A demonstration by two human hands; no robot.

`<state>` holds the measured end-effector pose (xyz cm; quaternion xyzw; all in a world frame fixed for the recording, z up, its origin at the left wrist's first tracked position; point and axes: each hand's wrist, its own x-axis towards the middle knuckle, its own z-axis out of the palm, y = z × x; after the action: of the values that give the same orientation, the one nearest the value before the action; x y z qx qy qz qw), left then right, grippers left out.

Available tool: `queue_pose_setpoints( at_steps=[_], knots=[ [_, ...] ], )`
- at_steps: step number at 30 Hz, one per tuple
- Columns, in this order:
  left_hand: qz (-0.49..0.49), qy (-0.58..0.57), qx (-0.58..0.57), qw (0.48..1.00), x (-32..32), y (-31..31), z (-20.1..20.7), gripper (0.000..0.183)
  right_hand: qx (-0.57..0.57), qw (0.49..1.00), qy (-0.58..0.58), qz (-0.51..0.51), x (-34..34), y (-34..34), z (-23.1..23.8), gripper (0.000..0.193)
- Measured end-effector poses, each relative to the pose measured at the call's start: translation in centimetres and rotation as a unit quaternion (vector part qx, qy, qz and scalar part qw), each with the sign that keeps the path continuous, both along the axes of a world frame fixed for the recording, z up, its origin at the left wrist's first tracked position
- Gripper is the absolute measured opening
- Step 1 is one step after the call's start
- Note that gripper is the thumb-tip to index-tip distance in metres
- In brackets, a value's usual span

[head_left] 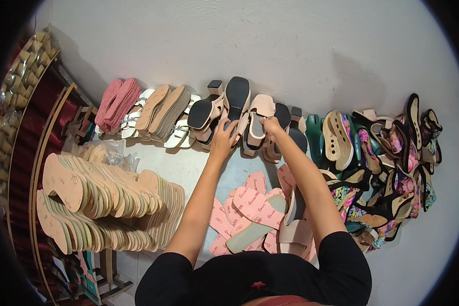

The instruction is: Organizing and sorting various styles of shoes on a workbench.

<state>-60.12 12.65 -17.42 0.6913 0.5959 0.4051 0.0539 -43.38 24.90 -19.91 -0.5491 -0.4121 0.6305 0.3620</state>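
Note:
Both my arms reach forward to a row of beige block-heeled sandals with black soles against the wall. My left hand has its fingers curled round the lower part of a beige sandal that stands with its black sole showing. Just to the right, my right hand grips the side of another beige sandal, whose strap and grey insole face me. More black-soled sandals lean beside my left hand. Below my hands lies a loose heap of pink printed insoles.
Stacked tan insole boards stand at the left. Behind them are pink insoles, tan insoles and white sandals. Green soles and a pile of floral-strapped sandals fill the right. A wall closes the back.

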Motion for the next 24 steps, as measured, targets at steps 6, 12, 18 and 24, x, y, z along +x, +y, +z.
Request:
queue_pose_setpoints(
  at_steps=[6, 12, 18, 24],
  knots=[
    [0.035, 0.054, 0.022, 0.998, 0.4, -0.4, -0.2, 0.044, 0.023, 0.996, -0.067, 0.047, -0.5, -0.4, -0.2, 0.02],
    [0.073, 0.029, 0.019, 0.997, 0.5, 0.0, 0.1, 0.045, 0.072, 0.997, -0.01, 0.002, -1.9, -1.4, -0.6, 0.029],
    [0.099, 0.074, -0.009, 0.992, 1.0, 0.0, 0.1, 0.048, 0.101, 0.957, -0.265, 0.057, -0.4, -0.2, -0.2, 0.053],
    [0.116, 0.108, 0.013, 0.987, 2.4, -1.6, 1.8, 0.053, 0.26, 0.901, -0.307, 0.161, 9.0, -7.9, 9.0, 0.061]
  ],
)
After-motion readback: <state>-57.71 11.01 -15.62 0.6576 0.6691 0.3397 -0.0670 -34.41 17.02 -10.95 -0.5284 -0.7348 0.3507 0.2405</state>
